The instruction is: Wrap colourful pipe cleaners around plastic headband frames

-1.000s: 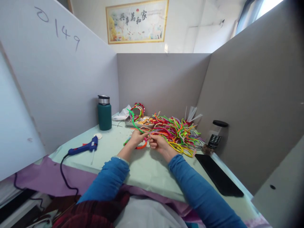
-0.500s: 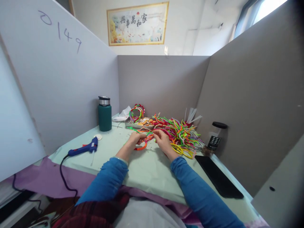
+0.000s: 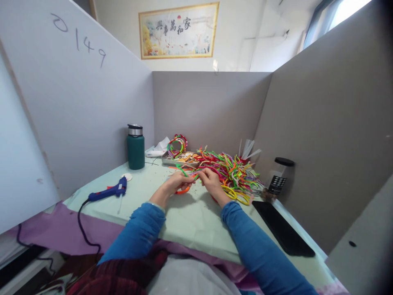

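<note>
A green strand (image 3: 181,169) is between the two hands, low over the middle of the table (image 3: 196,221). The left hand (image 3: 177,182) pinches it between thumb and fingers, its end poking up beyond them; the right hand (image 3: 210,180) also has its fingertips closed on it, though the exact spot is too small to make out. An orange loop (image 3: 183,191) shows beneath the left hand, at about seven o'clock from the strand; whether the two are joined cannot be told.

The piece in hand looks only part-worked: the strand has a loose end and makes no closed ring. At eleven o'clock, the multicoloured rings (image 3: 170,148) by the metal tray (image 3: 181,164) look finished by comparison. At two o'clock, a big heap of fuzzy stems (image 3: 227,164) seems mostly loose and unshaped, with yellow loops (image 3: 233,191) nearer four o'clock.

Farther out, a green bottle (image 3: 135,151) stands at ten o'clock, a blue glue gun (image 3: 113,190) lies at nine, out of the hands, and a black-lidded jar (image 3: 279,178) stands at three.
</note>
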{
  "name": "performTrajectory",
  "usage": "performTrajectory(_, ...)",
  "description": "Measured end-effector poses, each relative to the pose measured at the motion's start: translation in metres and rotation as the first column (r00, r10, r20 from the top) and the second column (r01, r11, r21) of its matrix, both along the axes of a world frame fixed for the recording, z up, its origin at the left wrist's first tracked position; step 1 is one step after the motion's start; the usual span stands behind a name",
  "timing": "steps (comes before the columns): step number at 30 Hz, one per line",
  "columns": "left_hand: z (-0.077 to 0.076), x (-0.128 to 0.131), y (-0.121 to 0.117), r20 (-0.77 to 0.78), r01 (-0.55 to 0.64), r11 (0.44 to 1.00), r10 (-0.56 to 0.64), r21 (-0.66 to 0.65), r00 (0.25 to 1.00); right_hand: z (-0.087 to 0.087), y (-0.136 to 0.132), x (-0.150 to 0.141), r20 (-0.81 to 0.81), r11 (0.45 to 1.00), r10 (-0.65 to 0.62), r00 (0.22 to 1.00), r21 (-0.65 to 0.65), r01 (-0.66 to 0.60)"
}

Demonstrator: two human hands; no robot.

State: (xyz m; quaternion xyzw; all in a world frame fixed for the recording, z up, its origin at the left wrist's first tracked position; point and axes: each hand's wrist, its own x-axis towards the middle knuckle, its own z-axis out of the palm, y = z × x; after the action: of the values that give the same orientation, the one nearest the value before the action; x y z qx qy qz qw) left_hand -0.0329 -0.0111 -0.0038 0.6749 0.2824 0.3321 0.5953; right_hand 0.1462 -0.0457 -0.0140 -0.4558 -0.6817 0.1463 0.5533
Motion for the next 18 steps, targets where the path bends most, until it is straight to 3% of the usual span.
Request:
performTrajectory(3,-0.002,0.0,0.002,-0.008,-0.025,0.995,0.026,0.097,1.0,0.0,0.002,0.002,-0.087,0.995,0.034,0.996,-0.095,-0.042)
performTrajectory(5,-0.003,0.002,0.004,-0.011,-0.147,0.973,0.152,0.178,0.988,0.0,0.002,0.0,-0.199,0.977,0.053,0.978,-0.192,-0.092)
performTrajectory(7,-0.005,0.005,0.007,0.002,-0.313,0.921,0.321,0.233,0.947,0.001,0.002,-0.007,-0.38,0.916,0.083,0.921,-0.334,-0.22)
performTrajectory(9,-0.006,0.007,0.01,0.035,-0.444,0.864,0.449,0.239,0.893,0.002,0.001,-0.014,-0.552,0.808,0.126,0.824,-0.425,-0.409)
performTrajectory(11,-0.007,0.007,0.012,0.063,-0.476,0.855,0.474,0.203,0.878,0.003,0.0,-0.018,-0.642,0.726,0.158,0.75,-0.439,-0.529)
performTrajectory(12,-0.007,0.006,0.013,0.062,-0.45,0.874,0.447,0.183,0.892,0.003,0.0,-0.019,-0.645,0.729,0.157,0.748,-0.435,-0.529)
performTrajectory(13,-0.008,0.005,0.014,0.055,-0.411,0.896,0.408,0.166,0.911,0.003,0.0,-0.018,-0.615,0.767,0.137,0.777,-0.43,-0.476)
performTrajectory(15,-0.01,0.003,0.015,0.034,-0.341,0.93,0.339,0.136,0.94,0.003,0.0,-0.013,-0.458,0.905,0.039,0.888,-0.36,-0.226)
performTrajectory(16,-0.01,0.002,0.015,0.034,-0.33,0.936,0.328,0.122,0.944,0.003,0.0,-0.011,-0.349,0.962,-0.029,0.937,-0.266,-0.069)
performTrajectory(18,-0.011,0.002,0.015,0.055,-0.341,0.936,0.337,0.087,0.94,0.002,-0.002,-0.008,-0.122,0.987,-0.157,0.98,0.005,0.159)
